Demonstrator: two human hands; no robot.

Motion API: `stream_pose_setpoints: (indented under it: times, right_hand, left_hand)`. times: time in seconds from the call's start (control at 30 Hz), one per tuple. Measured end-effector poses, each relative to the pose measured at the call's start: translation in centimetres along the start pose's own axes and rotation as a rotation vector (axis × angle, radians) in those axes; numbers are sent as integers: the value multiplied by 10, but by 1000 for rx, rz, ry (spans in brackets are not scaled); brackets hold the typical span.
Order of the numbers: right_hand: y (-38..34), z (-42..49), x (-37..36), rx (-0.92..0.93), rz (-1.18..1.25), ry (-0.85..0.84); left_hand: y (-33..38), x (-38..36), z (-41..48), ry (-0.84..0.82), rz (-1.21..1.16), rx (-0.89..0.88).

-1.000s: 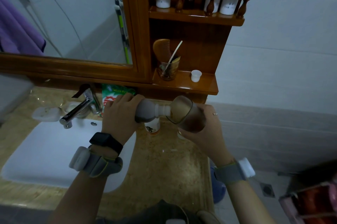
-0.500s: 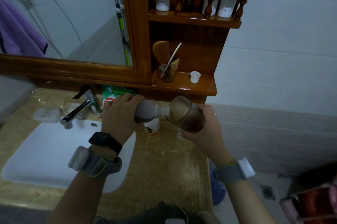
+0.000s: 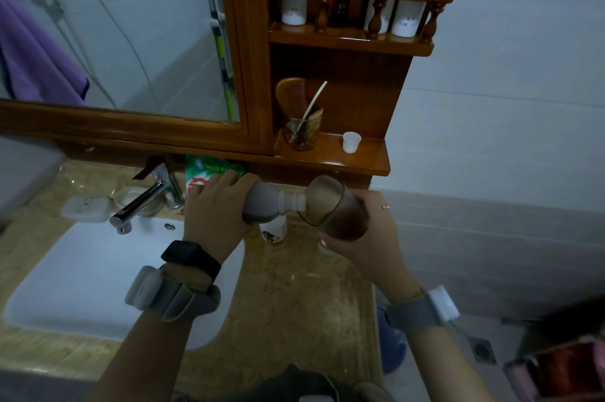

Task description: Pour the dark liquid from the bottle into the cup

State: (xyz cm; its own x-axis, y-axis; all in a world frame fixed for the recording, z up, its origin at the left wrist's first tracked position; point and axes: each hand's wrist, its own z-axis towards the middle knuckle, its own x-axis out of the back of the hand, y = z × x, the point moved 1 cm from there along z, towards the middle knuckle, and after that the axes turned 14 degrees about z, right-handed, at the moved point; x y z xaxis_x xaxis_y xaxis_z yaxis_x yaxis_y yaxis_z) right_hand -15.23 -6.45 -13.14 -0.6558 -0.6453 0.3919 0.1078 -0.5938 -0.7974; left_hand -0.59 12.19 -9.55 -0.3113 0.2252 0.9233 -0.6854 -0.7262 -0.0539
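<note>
- Mid-pour, judging by the pose: bottle (image 3: 265, 205) laid on its side, neck touching the rim of the cup (image 3: 337, 208), both held up over the counter (image 3: 294, 303), just right of the sink (image 3: 82, 270).
- Clamped round the bottle's body with the left hand (image 3: 216, 208), fingers wrapped over the top.
- Cradled from below and behind by the right hand (image 3: 370, 238), fingers curled round the cup, its mouth tilted toward the bottle's neck.
- Already in the cup: a good pool of dark liquid (image 3: 347, 224), settled in the lower part (exact level hard to read through the tinted wall).
- Left in the bottle: a dark band along the lower side, near the palm, with the neck end looking pale and drained.
- Judged mostly done, with a small remainder to tip out.
- To finish, probably: lift the bottle's base a little more, then right both vessels without slopping.
- On the wooden shelf (image 3: 330, 159): a glass tumbler (image 3: 301, 136) holding a comb and a thin stick, and beside it a small white cup (image 3: 351, 141), contents out of sight.
- Behind the bottle, standing on the counter: a small white container (image 3: 273, 233), contents not visible.
</note>
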Motion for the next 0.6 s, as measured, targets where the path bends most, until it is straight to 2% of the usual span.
stream_pose_setpoints:
  times: [0.6]
  right_hand:
    - [3,-2,-1,13,-11,23]
  left_hand:
    - [0,-1,-2,4,17,-13]
